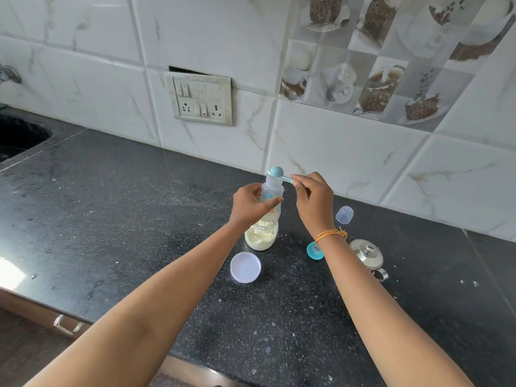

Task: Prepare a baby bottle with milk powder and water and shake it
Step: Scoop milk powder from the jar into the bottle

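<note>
Nearest the viewer from the clear plastic baby bottle (271,195): round white plastic lid (245,267), lying open side up on the black speckled stone counter (125,219), set aside, probably to leave the powder reachable. Next, small clear glass jar of pale yellow milk powder (261,236), open, directly in front of the bottle, which keeps the scoop's travel short. Right of the bottle: teal nipple ring (315,250), steel lidded pot (366,253), clear domed cap (344,215), all off and apart from it, mouth left free. Left hand (250,203) wrapped firmly around the bottle's body, steadying it upright. Right hand (312,195) pinched shut on the handle of the small teal plastic scoop (277,173), bowl tipped over the bottle's mouth, apparently emptying powder. Behind: white marbled wall tiles (349,152).
</note>
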